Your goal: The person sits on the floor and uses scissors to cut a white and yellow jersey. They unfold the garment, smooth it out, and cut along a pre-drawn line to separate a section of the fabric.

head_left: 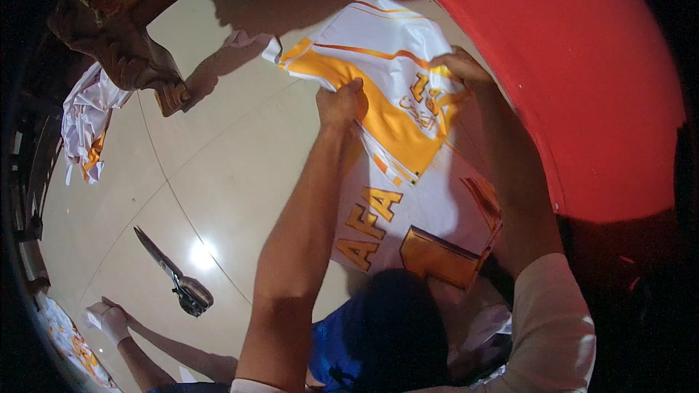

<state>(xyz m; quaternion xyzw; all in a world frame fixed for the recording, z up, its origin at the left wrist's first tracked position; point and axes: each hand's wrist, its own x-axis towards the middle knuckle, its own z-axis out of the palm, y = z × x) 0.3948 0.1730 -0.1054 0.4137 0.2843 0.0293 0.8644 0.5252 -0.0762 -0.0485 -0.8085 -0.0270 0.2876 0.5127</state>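
Two-handedly gripping a white-and-orange cloth (364, 36) with left hand (341, 106) and right hand (464, 69) above the tiled floor (218, 189); marked with orange numerals and script, overlapping fabric (433, 193) with bold orange lettering.

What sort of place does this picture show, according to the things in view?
Perhaps a room in a home: carved wooden furniture and a pale tiled floor suggest it, though the scissors lying there would also suit a workroom.
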